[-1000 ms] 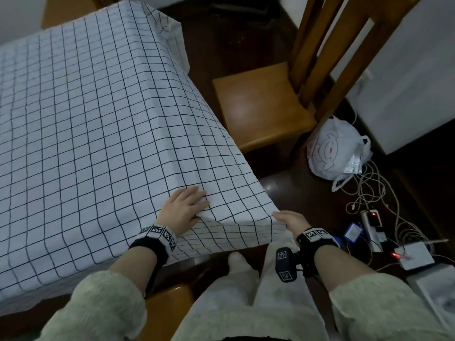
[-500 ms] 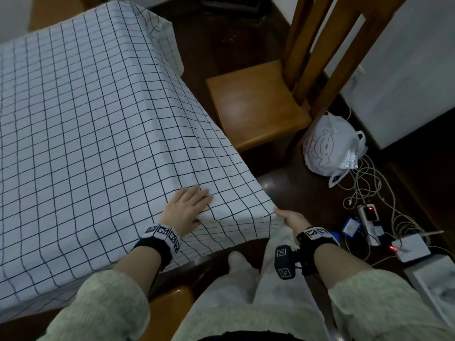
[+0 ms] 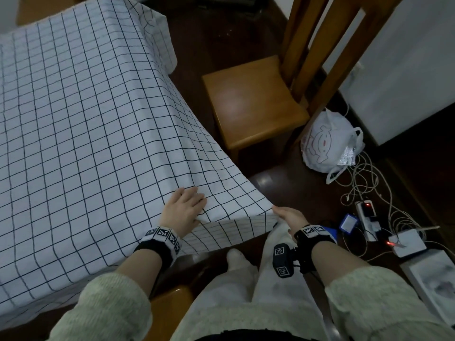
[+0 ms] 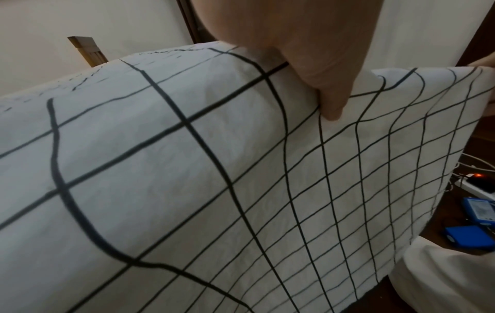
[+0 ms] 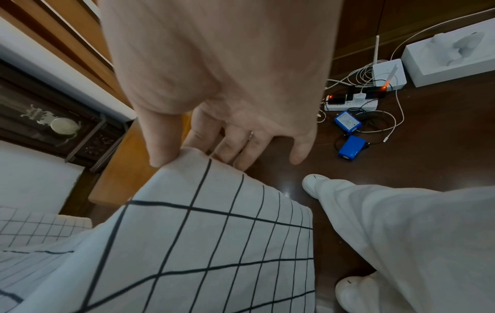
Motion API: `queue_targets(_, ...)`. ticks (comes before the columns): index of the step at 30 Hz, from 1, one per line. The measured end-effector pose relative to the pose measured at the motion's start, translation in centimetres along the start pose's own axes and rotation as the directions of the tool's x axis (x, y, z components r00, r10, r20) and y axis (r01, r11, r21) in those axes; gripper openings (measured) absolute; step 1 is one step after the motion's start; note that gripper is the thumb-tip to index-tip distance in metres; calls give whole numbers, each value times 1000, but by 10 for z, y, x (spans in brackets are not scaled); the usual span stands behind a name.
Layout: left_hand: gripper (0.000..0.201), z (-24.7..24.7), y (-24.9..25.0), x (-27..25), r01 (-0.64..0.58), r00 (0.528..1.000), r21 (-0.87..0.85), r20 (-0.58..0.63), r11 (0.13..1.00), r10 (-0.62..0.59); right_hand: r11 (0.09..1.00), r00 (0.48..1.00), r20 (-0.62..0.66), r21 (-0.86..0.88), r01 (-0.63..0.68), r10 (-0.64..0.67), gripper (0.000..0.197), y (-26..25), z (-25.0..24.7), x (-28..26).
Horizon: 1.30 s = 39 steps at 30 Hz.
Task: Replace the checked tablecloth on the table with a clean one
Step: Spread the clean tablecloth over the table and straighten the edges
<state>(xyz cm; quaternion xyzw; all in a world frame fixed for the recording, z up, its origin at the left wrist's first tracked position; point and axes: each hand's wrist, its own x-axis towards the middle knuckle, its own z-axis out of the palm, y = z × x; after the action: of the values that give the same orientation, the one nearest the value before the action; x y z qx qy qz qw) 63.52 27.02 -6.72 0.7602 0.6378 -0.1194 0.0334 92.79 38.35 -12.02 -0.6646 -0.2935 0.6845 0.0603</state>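
The white tablecloth with a black check covers the table and hangs over its edges. At the near right corner my left hand lies fingers on top and thumb under a raised fold, pinching it. In the left wrist view the thumb presses into the cloth. My right hand holds the very corner of the cloth, off the table's edge. The right wrist view shows its thumb on top of the corner and the fingers behind it. The cloth edge runs lifted between both hands. No second cloth is in view.
A wooden chair stands right of the table, a white plastic bag beside it. A power strip, cables, blue battery packs and a white box lie on the dark floor at my right. Another wooden seat is under my left arm.
Both hands keep their hold on the near corner and have hardly shifted. The cloth edge between them sits slightly higher and tauter.
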Motion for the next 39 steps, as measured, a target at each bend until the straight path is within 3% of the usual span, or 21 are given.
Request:
queue_targets(3,62,0,-1,-1,-10,1000,-25,2,1000,10,996,999,-26,-79,31,-33,44,-1,3,10)
queue_targets(9,35,0,-3,0,-37,999,-86,-14,996,36,981,998,-42,-188,44,-53,44,2,11,22)
queue_targets(11,16,2,-4,1,-70,996,-90,-60,994,65,978,997,-61,-205,37,-50,41,4,13,26)
queue_targets(15,29,4,-7,3,-111,993,-154,-68,982,102,957,989,-138,-289,7,-49,31,4,21,29)
queue_targets(19,27,3,-7,4,-154,985,-158,-103,975,139,957,933,-352,-288,-37,-70,29,-8,40,13)
queue_targets(21,27,3,-6,4,-170,979,-150,-140,974,149,944,944,-326,-323,-63,-48,28,-14,56,-2)
queue_targets(23,28,5,-6,4,-173,976,-144,-155,974,150,924,956,-263,-381,18,-127,26,-9,75,-10)
queue_targets(25,29,8,-6,3,-170,975,-132,-169,977,146,837,924,-156,-495,233,-350,27,0,94,-15)
queue_targets(26,29,9,-6,3,-166,973,-125,-181,978,142,728,905,-30,-605,322,-425,43,4,103,-16)
queue_targets(28,28,10,-6,3,-158,973,-112,-188,981,135,454,873,242,-778,435,-422,76,8,125,-18)
queue_targets(30,27,10,-5,3,-155,973,-100,-185,983,134,287,871,336,-848,446,-359,93,11,150,-22)
queue_targets(34,34,10,-3,1,-142,978,-98,-164,985,125,294,904,253,-886,359,-344,91,16,175,-23)
queue_targets(39,38,9,-4,-7,-102,979,-96,-186,990,82,214,795,284,-865,454,-536,77,18,184,-28)
